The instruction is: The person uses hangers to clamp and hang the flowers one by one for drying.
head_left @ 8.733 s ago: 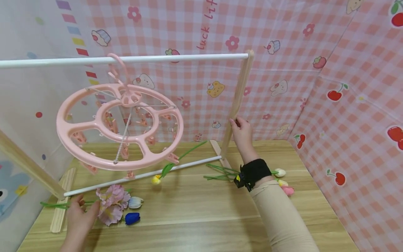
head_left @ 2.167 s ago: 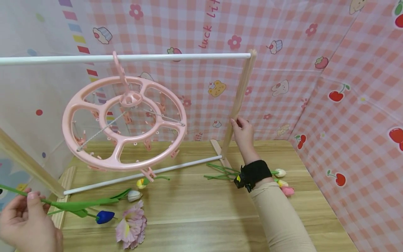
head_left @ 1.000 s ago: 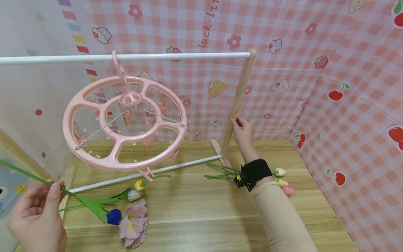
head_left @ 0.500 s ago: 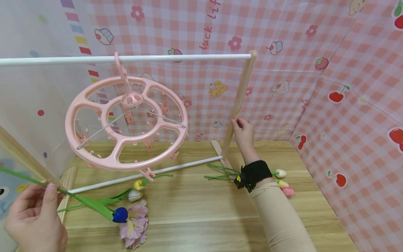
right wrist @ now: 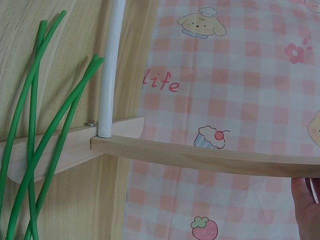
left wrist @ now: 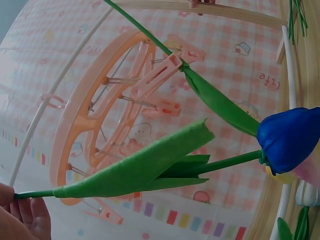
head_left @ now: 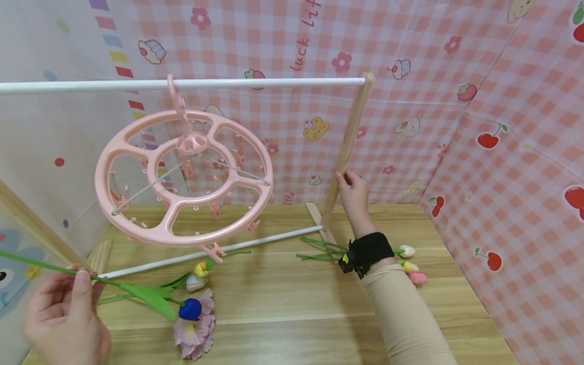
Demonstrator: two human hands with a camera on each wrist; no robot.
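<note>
My left hand [head_left: 68,314] pinches the green stem of an artificial blue tulip [head_left: 190,308], which points right over a pink ruffled flower [head_left: 193,329]. In the left wrist view the blue tulip [left wrist: 287,140] and its broad leaf lie across the picture. A round pink clip hanger [head_left: 182,238] hangs by its hook above. One of its clips [left wrist: 160,75] grips the stem of a yellow tulip [head_left: 201,269], whose head hangs low. On the right, my right hand [head_left: 353,195] holds the wooden post [head_left: 349,137] between thumb and fingers; the right wrist view shows only fingertips at the post.
A white upper rod [head_left: 274,82] and a lower rod [head_left: 274,237] join the rack's wooden sides. A white tulip [head_left: 196,282] lies near the pink flower. Several green stems [head_left: 319,248] lie by the right foot, with white, yellow and pink tulips [head_left: 417,277] beyond the right wrist.
My left hand has gone from the flowers at the rack's left foot to holding the blue tulip, lately moving it right. The hanger has turned since the first frame. My right hand stays put.
</note>
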